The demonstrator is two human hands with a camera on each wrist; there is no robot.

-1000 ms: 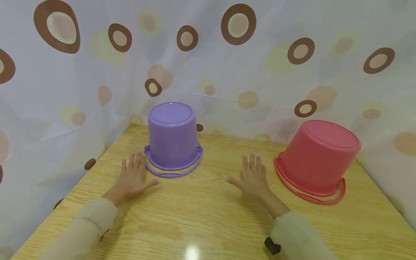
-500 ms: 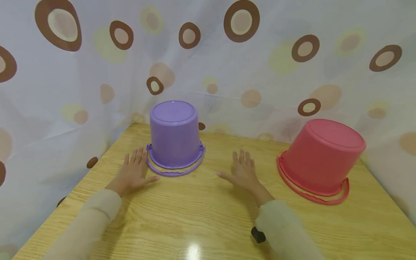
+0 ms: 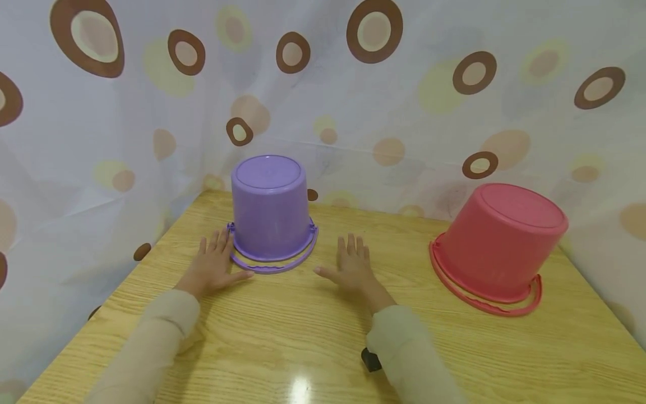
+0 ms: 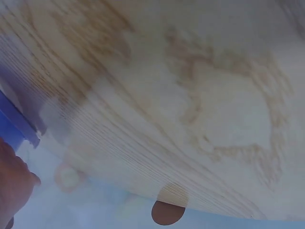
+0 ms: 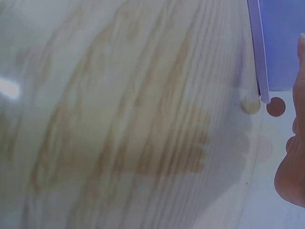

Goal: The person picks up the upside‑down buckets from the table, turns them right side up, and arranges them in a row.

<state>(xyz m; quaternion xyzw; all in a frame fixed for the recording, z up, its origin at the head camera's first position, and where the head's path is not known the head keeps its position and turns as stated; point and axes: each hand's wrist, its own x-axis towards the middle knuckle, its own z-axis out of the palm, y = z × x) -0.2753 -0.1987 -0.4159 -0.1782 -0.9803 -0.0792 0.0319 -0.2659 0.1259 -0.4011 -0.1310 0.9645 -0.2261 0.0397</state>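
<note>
A purple bucket (image 3: 270,216) stands upside down toward the back left of the wooden table, its handle (image 3: 267,269) lying around the front of the rim. My left hand (image 3: 211,266) is at the bucket's left side, fingers straight and thumb spread; its fingertips overlap the rim in the head view, and I cannot tell if they touch. To the bucket's right, a small gap apart, my right hand (image 3: 352,268) has straight fingers and its thumb pointing at the bucket. Neither hand holds anything. Both wrist views show part of the purple bucket (image 4: 12,119) and the hand's edge.
A red bucket (image 3: 499,244), also upside down, leans at the right of the table (image 3: 282,342), its handle (image 3: 484,306) on the near side. A white curtain (image 3: 323,101) with brown and yellow spots hangs behind and at the left. A black wrist device (image 3: 370,360) sits under the right sleeve.
My right hand has moved left, away from the red bucket and closer to the purple one. The left hand has shifted slightly right toward the purple bucket. Both buckets stay in place.
</note>
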